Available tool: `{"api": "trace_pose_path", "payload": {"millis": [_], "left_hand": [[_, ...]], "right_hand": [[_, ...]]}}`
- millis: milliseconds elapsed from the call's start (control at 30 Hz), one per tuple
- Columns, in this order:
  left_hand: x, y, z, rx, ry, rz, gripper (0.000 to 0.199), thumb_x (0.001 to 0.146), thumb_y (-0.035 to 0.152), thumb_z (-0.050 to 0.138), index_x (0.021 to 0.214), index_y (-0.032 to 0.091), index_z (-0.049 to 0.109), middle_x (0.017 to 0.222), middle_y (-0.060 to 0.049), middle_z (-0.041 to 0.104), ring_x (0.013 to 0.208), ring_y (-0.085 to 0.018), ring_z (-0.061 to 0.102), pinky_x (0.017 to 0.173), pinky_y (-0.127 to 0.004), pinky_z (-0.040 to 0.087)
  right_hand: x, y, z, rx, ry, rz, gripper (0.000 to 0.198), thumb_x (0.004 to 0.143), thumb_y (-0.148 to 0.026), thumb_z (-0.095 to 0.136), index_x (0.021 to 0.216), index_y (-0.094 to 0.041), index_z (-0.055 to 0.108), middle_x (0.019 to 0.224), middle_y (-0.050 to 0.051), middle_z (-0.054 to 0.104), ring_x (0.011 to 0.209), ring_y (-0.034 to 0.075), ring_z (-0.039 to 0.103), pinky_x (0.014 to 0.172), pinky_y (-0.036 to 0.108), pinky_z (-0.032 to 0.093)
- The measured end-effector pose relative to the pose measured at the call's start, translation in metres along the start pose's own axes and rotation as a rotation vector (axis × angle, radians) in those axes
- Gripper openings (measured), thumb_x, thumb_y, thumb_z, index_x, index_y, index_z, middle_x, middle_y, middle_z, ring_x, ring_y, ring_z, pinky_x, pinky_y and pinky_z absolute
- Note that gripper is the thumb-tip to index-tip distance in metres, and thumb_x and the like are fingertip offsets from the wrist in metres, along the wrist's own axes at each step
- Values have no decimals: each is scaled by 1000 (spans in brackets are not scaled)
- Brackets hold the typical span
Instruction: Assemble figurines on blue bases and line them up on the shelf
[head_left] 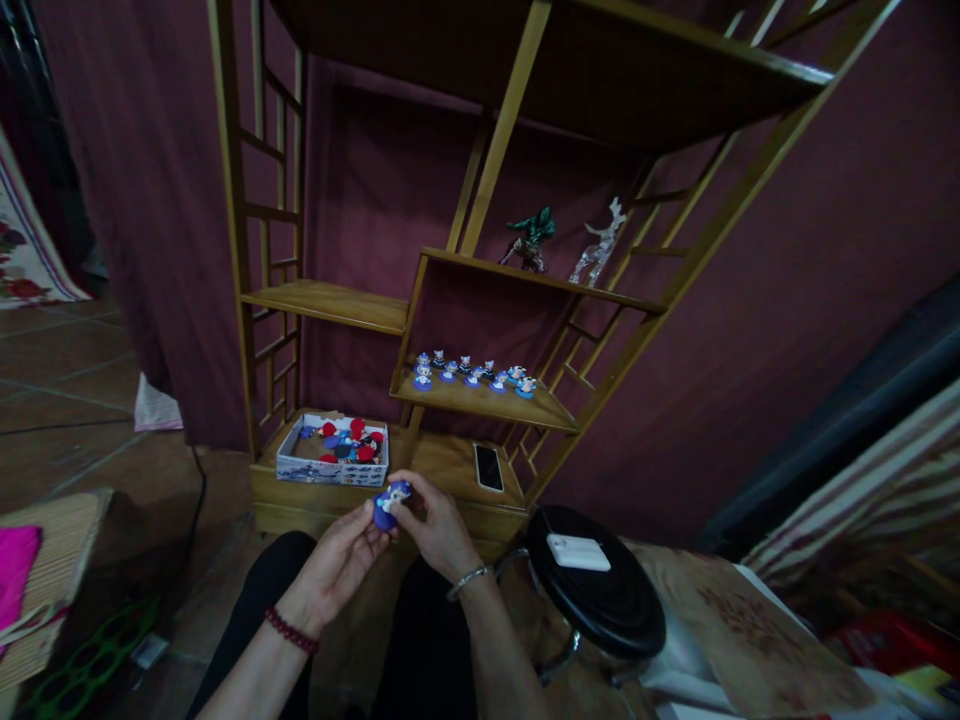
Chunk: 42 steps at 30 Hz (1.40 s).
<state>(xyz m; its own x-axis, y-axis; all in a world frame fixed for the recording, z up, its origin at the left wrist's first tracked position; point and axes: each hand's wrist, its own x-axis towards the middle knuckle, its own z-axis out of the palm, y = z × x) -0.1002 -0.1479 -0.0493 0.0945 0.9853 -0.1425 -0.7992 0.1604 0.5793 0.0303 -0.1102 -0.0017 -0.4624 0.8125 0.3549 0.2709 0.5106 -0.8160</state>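
Note:
Between my two hands is a small purple and white figurine [390, 503] on a round purple base. My left hand [341, 560] has its fingertips at the base from the left and below. From the right, my right hand [433, 522] pinches the figurine's body between thumb and fingers. Just beyond my hands, a printed cardboard box [330, 473] stands on the lowest shelf, holding several jumbled figurines with red, blue and dark parts. Several similar figurines [474, 377] stand upright in rows on the shelf above, purple ones in front and small dark ones behind.
The wooden display rack [330, 303] rises in front of me. A phone [488, 467] lies on its lowest board. Higher up stand a dark green statuette [532, 238] and a clear deer statuette [598, 245]. At right, a black stool [600, 605] carries a white object [578, 552].

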Motion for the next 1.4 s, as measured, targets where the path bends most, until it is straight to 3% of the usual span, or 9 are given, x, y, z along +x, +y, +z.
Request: {"api": "trace_pose_path", "payload": {"millis": [700,1133,1400], "left_hand": [[26,3,9,40,-55,-86,14,71,24,61,78,12,62,75,-5,63,64,-10,58,59,-21,44],[22,14,19,40,-101,-47,15,72,22,60,82,10,61,78,-6,64,67,-12,60,60,-20,45],[21,11,20,-13,-44,-82,19,77,26,54,80,9,61,73,-7,63,61,-11,59,56,-19,47]], "right_hand": [[11,16,-19,184,10,80,30,73,-28,55,103,-25,54,87,-1,59,77,13,55,70,24,45],[22,8,-26,25,-40,2,29,74,-29,54,103,-24,52,90,-1,58,77,12,55,71,24,44],[20,-1,-27,-42,-38,-39,27,76,-30,52,102,-24,52,92,-1,58,78,12,55,70,23,45]]}}
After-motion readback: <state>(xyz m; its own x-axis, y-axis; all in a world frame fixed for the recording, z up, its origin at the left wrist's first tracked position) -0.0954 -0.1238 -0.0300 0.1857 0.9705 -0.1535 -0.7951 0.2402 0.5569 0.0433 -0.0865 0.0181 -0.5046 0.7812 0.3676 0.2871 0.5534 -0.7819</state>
